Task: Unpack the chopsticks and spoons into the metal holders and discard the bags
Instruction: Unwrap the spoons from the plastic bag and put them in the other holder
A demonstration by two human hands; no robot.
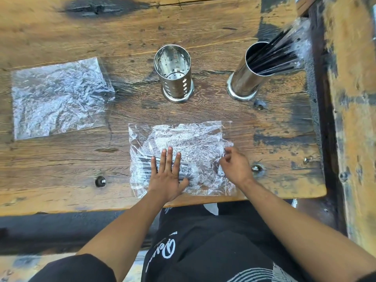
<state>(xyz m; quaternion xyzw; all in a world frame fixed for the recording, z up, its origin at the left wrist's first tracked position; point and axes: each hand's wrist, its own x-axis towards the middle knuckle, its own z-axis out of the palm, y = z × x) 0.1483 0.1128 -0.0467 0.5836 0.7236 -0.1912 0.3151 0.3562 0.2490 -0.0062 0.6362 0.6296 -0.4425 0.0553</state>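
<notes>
A clear plastic bag (189,139) lies near the table's front edge with a bundle of black chopsticks (187,171) inside its lower part. My left hand (166,174) rests flat on the bag, fingers spread over the chopsticks. My right hand (236,165) pinches the bag's right edge with curled fingers. Behind stand two metal holders: a perforated one (175,74) that is empty, and a smooth one (246,76) at the right with black chopsticks (276,53) still wrapped in plastic leaning out of it.
A second crumpled clear bag (59,96) lies flat at the left of the worn wooden table (81,169). Bolt heads (100,181) stud the front planks. A wooden beam (354,98) runs along the right side beyond a dark gap.
</notes>
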